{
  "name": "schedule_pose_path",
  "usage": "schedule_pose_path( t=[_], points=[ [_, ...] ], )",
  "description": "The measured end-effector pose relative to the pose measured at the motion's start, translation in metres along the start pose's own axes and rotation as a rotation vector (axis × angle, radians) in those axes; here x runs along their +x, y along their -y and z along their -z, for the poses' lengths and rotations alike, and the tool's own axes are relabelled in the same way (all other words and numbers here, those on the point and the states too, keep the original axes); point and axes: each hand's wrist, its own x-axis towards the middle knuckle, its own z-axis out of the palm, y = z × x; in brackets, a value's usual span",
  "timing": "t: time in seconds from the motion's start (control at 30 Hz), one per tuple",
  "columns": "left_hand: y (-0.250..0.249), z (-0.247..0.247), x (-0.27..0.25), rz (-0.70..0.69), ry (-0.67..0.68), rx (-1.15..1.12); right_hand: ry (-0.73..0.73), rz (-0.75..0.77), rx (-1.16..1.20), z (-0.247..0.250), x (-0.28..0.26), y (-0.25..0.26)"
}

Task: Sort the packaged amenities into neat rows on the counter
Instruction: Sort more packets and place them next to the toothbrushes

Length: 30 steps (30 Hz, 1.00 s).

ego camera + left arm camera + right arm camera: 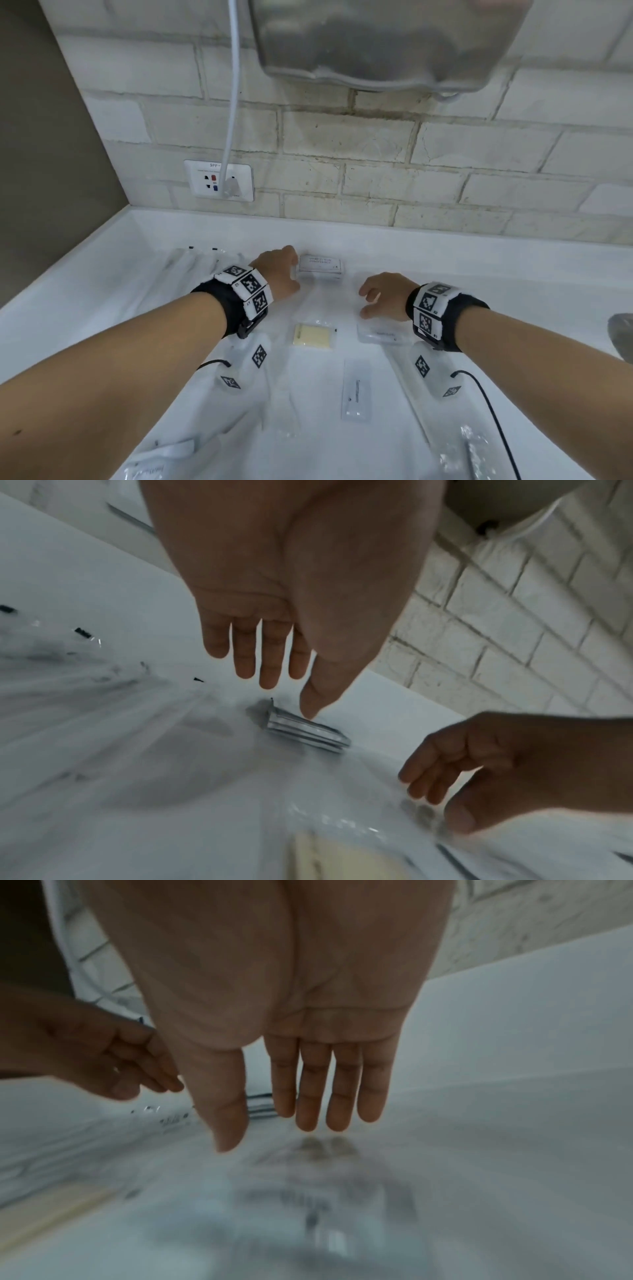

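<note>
A small stack of white printed packets (320,268) lies near the back of the white counter (479,274). My left hand (279,274) is open just left of that stack (304,730), thumb tip close above its edge. My right hand (383,296) hovers open over the counter to the stack's right, fingers straight (318,1096), holding nothing. A cream item in a clear wrapper (313,336) lies between my wrists. A clear packet (382,334) sits under my right wrist and a long white sachet (357,394) lies nearer to me.
Long clear-wrapped items (202,265) lie at the back left. More clear packets sit at the near left (154,462) and near right (469,452). A wall socket (219,180) with a white cable and a metal dryer (383,41) are on the brick wall.
</note>
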Motion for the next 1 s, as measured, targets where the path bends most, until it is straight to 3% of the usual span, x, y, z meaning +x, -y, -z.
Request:
schedule_pose_path(
  t=[0.17, 0.4, 0.8, 1.0],
  points=[
    [-0.028, -0.017, -0.058, -0.143, 0.019, -0.010, 0.022, 0.007, -0.105, -0.026, -0.047, 0.006],
    [-0.082, -0.074, -0.144, -0.319, 0.109, 0.117, -0.077, -0.030, -0.091, -0.062, -0.097, 0.019],
    [-0.060, -0.077, -0.194, -0.188, 0.267, 0.071, -0.001, -0.013, -0.058, -0.087, -0.155, 0.022],
    [-0.032, -0.070, -0.213, 0.168, 0.200, -0.089, -0.026, 0.077, -0.016, -0.089, -0.165, 0.044]
  ],
)
